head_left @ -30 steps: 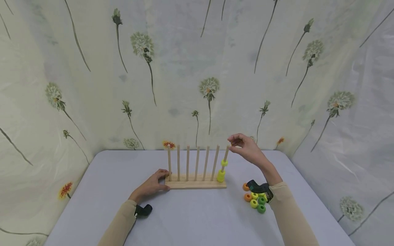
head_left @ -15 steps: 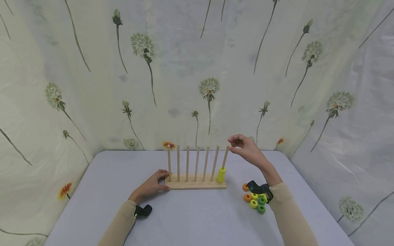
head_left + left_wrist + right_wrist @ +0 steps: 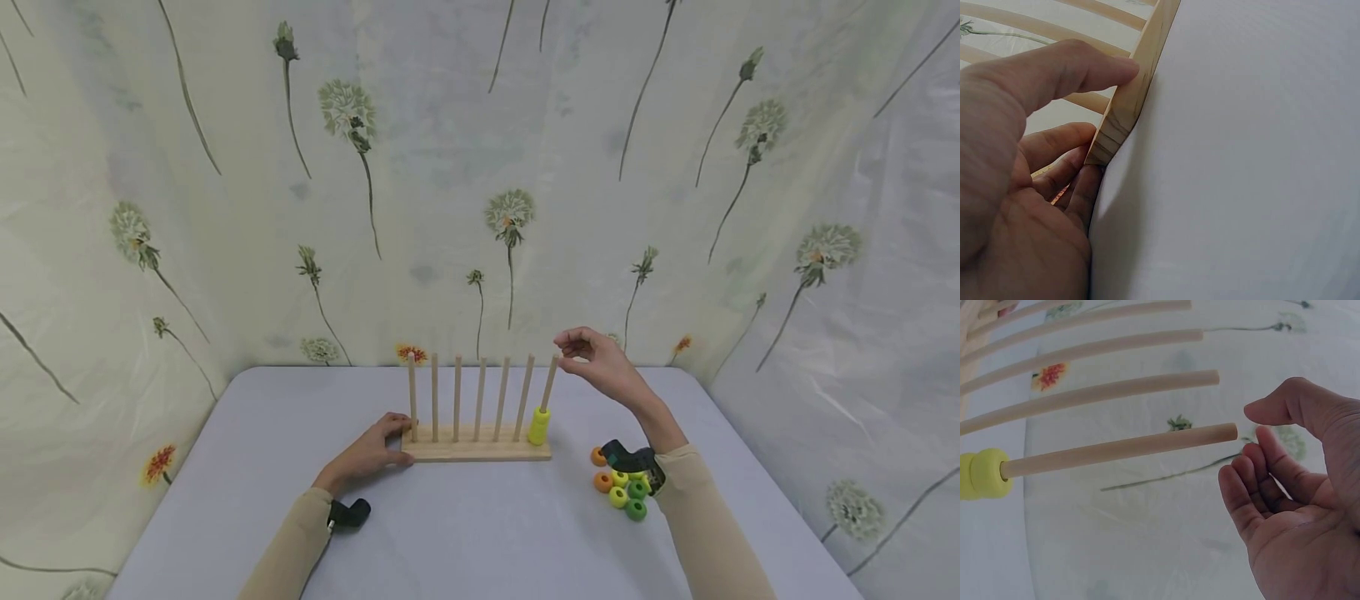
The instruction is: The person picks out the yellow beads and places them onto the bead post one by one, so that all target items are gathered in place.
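Observation:
A wooden peg stand (image 3: 480, 454) with a row of upright pegs sits on the table. My left hand (image 3: 367, 454) grips its left end; in the left wrist view the thumb (image 3: 1119, 70) lies on the front edge of the base and the fingers are round the end. Yellow beads (image 3: 538, 427) are stacked at the bottom of the rightmost peg (image 3: 1122, 450). Beside that peg's tip is my right hand (image 3: 607, 367), its fingers loosely bent and holding nothing. The right wrist view shows a small gap between the peg tip and the fingers (image 3: 1241, 494).
Loose beads lie on the table to the right, under the right forearm: orange (image 3: 603, 482), yellow (image 3: 618, 497) and green (image 3: 636, 510). Some are partly hidden by the black wrist camera (image 3: 630, 457). A flowered curtain (image 3: 450, 167) hangs behind the white table (image 3: 465, 533).
One yellow bead, partway down the rightmost peg a second ago, has dropped onto the yellow stack at its foot. Both hands have stayed nearly still.

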The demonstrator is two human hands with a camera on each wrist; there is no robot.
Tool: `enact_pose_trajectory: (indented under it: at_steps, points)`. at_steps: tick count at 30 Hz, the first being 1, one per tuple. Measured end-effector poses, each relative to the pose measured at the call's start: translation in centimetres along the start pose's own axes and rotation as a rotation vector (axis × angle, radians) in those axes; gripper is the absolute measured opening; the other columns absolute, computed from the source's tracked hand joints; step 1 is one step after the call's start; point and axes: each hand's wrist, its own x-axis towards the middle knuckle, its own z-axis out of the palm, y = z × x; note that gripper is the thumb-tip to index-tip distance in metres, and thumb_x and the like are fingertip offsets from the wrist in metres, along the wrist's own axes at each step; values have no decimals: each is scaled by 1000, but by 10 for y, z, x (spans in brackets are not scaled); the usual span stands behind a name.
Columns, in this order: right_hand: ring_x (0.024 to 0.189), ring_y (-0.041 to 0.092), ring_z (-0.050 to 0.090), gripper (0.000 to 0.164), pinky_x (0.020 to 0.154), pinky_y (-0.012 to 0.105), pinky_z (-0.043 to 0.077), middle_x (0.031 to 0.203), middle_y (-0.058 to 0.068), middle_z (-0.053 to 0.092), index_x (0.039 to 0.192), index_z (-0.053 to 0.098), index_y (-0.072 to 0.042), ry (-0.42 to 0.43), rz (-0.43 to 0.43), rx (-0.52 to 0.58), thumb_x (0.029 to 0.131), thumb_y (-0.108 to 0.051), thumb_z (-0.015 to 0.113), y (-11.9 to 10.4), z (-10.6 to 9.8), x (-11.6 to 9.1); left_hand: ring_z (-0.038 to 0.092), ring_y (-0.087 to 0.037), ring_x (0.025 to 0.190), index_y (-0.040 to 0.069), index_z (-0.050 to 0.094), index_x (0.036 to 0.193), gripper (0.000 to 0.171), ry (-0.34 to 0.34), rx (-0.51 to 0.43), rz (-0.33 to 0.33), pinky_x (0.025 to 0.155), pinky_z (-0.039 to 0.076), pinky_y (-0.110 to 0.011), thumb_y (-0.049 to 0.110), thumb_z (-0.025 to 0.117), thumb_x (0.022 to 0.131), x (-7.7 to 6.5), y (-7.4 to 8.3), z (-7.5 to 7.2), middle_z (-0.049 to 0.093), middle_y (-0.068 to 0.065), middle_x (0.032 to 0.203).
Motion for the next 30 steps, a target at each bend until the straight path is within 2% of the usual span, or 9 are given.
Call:
enact_pose_trajectory:
  at_steps: [10, 17, 19, 24, 26, 30]
  points:
    - [106, 25, 58, 35, 82, 16, 49, 120, 14, 58, 121, 53, -2, 6, -19, -17, 91, -15, 65, 3, -4, -5, 32, -35, 140, 2, 51, 137, 69, 0, 9, 3, 113, 25, -56, 23, 80, 78, -1, -1, 1, 42, -11, 144]
    - [109, 25, 56, 36, 83, 15, 48, 123, 14, 55, 123, 52, 0, 7, 12, -21, 93, -16, 64, 5, -12, -14, 32, -33, 141, 3, 51, 137, 69, 3, 6, -2, 114, 25, -54, 22, 80, 78, -1, 1, 1, 41, -10, 144]
    - [109, 27, 56, 36, 82, 14, 48, 123, 16, 54, 124, 51, 2, 12, 26, -35, 93, -13, 63, -1, -13, -21, 31, -33, 141, 3, 51, 137, 68, 3, 0, -2, 114, 24, -54, 21, 80, 78, -1, 2, 1, 41, -10, 144]
    - [106, 24, 58, 33, 81, 14, 49, 119, 13, 56, 120, 53, -3, 36, 36, -61, 92, -16, 65, 9, -20, -32, 31, -33, 141, 3, 51, 136, 67, -1, -1, 0, 114, 24, -55, 21, 80, 78, 0, 1, 1, 41, -10, 144]
    - [105, 20, 59, 34, 81, 16, 50, 119, 11, 57, 119, 54, -5, 42, 37, -67, 91, -20, 67, 22, -23, -34, 32, -33, 141, 3, 51, 137, 67, -2, 9, 4, 114, 25, -55, 21, 79, 78, 0, 0, 1, 41, -10, 144]
    - [103, 16, 59, 37, 80, 17, 50, 121, 12, 58, 121, 54, -5, 52, 73, -89, 91, -22, 67, 31, -28, -44, 33, -35, 139, 2, 51, 137, 68, 2, 23, 17, 113, 25, -56, 22, 79, 78, 0, -1, 0, 41, -12, 144]
